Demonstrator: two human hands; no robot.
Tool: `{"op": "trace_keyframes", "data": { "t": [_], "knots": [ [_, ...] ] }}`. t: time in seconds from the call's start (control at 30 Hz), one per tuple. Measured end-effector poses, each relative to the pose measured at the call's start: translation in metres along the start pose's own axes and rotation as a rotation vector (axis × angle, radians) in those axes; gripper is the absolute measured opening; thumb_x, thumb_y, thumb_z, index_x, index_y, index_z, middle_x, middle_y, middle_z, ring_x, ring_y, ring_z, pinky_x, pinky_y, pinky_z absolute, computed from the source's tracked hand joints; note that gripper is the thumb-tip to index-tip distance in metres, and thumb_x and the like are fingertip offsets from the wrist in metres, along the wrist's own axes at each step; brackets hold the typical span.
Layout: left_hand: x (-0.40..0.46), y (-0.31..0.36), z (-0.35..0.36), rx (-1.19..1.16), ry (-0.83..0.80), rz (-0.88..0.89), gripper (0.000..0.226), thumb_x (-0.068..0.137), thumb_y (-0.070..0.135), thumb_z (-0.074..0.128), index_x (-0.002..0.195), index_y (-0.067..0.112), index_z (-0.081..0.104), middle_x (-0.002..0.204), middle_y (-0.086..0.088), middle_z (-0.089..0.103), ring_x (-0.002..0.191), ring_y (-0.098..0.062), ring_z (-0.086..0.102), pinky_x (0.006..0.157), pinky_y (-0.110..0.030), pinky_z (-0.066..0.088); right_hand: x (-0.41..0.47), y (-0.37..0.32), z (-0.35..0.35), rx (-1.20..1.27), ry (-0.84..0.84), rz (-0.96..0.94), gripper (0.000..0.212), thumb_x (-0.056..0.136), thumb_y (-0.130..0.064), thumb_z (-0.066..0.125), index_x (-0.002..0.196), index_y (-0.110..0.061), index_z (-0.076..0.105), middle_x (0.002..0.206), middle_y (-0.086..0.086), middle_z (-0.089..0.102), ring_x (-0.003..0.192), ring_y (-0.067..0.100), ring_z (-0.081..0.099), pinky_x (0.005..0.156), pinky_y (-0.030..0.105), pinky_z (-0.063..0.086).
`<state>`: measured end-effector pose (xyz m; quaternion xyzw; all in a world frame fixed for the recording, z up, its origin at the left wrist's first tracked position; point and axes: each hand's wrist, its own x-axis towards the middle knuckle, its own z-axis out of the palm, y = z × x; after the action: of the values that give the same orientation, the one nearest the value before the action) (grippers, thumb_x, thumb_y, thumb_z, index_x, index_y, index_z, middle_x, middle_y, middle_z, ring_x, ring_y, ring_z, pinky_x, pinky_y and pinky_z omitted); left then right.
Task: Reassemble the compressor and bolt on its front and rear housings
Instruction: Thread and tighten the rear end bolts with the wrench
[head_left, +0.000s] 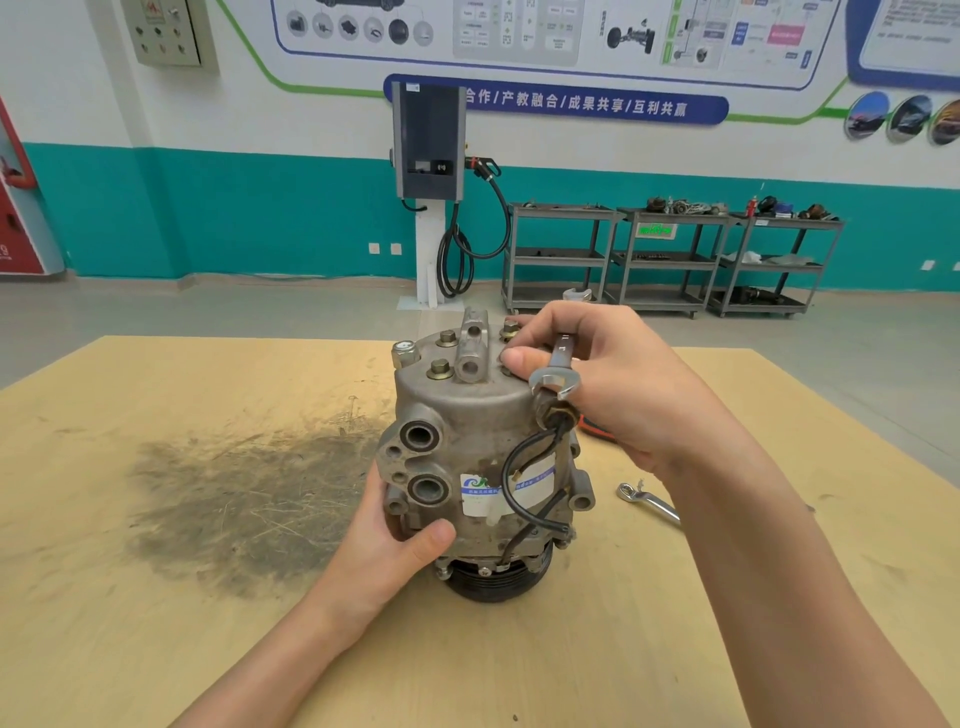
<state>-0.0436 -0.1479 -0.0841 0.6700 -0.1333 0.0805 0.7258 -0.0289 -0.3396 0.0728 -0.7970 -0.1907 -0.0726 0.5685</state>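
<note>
Two hands are on the job in my head view. My left hand (387, 545) grips the lower side of the compressor (478, 467), thumb curled across its body just below the two round ports. The compressor stands upright on its black pulley (498, 579) near the middle of the wooden table (156, 623), with the housing (457, 384) on top. My right hand (597, 379) rests over the top right edge of that housing, fingers curled round a wrench (556, 371) whose open end points toward me; fingertips and thumb touch the housing near a bolt (510, 329). Other bolts (440, 369) sit in the top face. A second wrench (649, 501) lies on the table, right of the compressor.
</note>
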Motion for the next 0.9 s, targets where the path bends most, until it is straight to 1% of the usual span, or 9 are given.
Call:
{"op": "trace_keyframes", "data": {
  "t": [0.07, 0.13, 0.27, 0.37, 0.47, 0.63, 0.7, 0.8, 0.9],
  "knots": [
    [0.0, 0.001, 0.002, -0.001, 0.01, 0.002, 0.113, 0.036, 0.074, 0.086, 0.122, 0.014, 0.047, 0.109, 0.023, 0.071, 0.099, 0.006, 0.066, 0.078, -0.007, 0.049, 0.0, -0.001, -0.004, 0.012, -0.02, -0.006, 0.007, 0.076, -0.023, 0.077, 0.072, -0.022, 0.072, 0.073, -0.003, 0.069, 0.068, 0.007, 0.062, 0.062, 0.024, 0.055],
    [0.0, 0.001, 0.005, -0.003, 0.016, 0.002, 0.112, 0.033, 0.071, 0.088, 0.12, 0.014, 0.048, 0.106, 0.021, 0.072, 0.096, 0.004, 0.068, 0.077, -0.008, 0.05, 0.0, -0.001, -0.008, 0.075, -0.02, 0.0, 0.004, 0.075, -0.025, 0.076, 0.078, -0.023, 0.074, 0.082, 0.0, 0.072, 0.073, 0.008, 0.065, 0.062, 0.023, 0.056],
    [-0.001, -0.001, 0.008, 0.0, 0.012, 0.018, 0.108, 0.036, 0.071, 0.088, 0.118, 0.012, 0.05, 0.102, 0.021, 0.073, 0.092, 0.005, 0.068, 0.073, -0.008, 0.05, 0.005, 0.006, -0.007, 0.084, 0.076, 0.019, 0.014, 0.087, -0.019, 0.07, 0.099, -0.025, 0.072, 0.097, -0.001, 0.073, 0.088, 0.011, 0.07, 0.069, 0.02, 0.055],
    [-0.001, -0.001, 0.008, 0.012, -0.014, 0.029, 0.126, 0.041, 0.066, 0.09, 0.136, -0.003, 0.042, 0.111, 0.018, 0.072, 0.098, 0.002, 0.068, 0.076, -0.009, 0.05, 0.006, 0.007, -0.007, 0.071, 0.11, 0.057, 0.01, 0.09, -0.016, 0.067, 0.097, -0.019, 0.074, 0.087, 0.001, 0.074, 0.078, 0.01, 0.07, 0.063, 0.021, 0.054],
    [0.0, -0.002, 0.008, 0.031, -0.061, 0.025, 0.13, 0.047, 0.059, 0.092, 0.143, -0.005, 0.033, 0.121, 0.015, 0.068, 0.107, -0.001, 0.066, 0.081, -0.011, 0.05, 0.004, 0.007, -0.019, 0.112, 0.111, 0.083, 0.009, 0.089, -0.016, 0.067, 0.084, -0.012, 0.073, 0.079, 0.008, 0.072, 0.07, 0.018, 0.066, 0.067, 0.034, 0.053],
    [0.003, -0.004, 0.008, 0.005, -0.059, 0.029, 0.13, 0.048, 0.06, 0.092, 0.145, -0.004, 0.032, 0.122, 0.015, 0.067, 0.109, -0.002, 0.065, 0.081, -0.011, 0.05, -0.001, 0.008, -0.026, 0.116, 0.056, 0.073, 0.009, 0.088, -0.009, 0.067, 0.087, -0.016, 0.074, 0.09, 0.014, 0.073, 0.084, 0.024, 0.065, 0.083, 0.048, 0.048],
    [0.003, -0.006, 0.007, 0.01, -0.048, 0.04, 0.13, 0.048, 0.06, 0.092, 0.144, -0.004, 0.033, 0.121, 0.014, 0.068, 0.108, -0.002, 0.065, 0.081, -0.011, 0.05, -0.002, 0.009, -0.023, 0.137, 0.093, 0.068, 0.005, 0.085, -0.009, 0.07, 0.083, -0.014, 0.071, 0.083, 0.015, 0.07, 0.078, 0.024, 0.063, 0.075, 0.042, 0.048],
    [0.003, -0.01, 0.007, 0.017, -0.049, 0.038, 0.129, 0.048, 0.059, 0.092, 0.143, -0.005, 0.033, 0.121, 0.014, 0.068, 0.108, -0.002, 0.066, 0.08, -0.011, 0.05, -0.001, 0.011, -0.018, 0.18, 0.143, 0.075, 0.014, 0.078, -0.012, 0.076, 0.074, -0.013, 0.062, 0.078, 0.015, 0.062, 0.071, 0.024, 0.057, 0.066, 0.039, 0.045],
    [0.004, -0.013, 0.005, 0.02, -0.05, 0.042, 0.129, 0.049, 0.059, 0.092, 0.144, -0.004, 0.032, 0.122, 0.013, 0.068, 0.109, -0.003, 0.065, 0.081, -0.011, 0.05, -0.004, 0.016, -0.018, 0.234, 0.131, 0.06, 0.008, 0.081, -0.015, 0.073, 0.086, -0.013, 0.066, 0.084, 0.011, 0.069, 0.074, 0.02, 0.063, 0.066, 0.033, 0.053]
  ]
}}
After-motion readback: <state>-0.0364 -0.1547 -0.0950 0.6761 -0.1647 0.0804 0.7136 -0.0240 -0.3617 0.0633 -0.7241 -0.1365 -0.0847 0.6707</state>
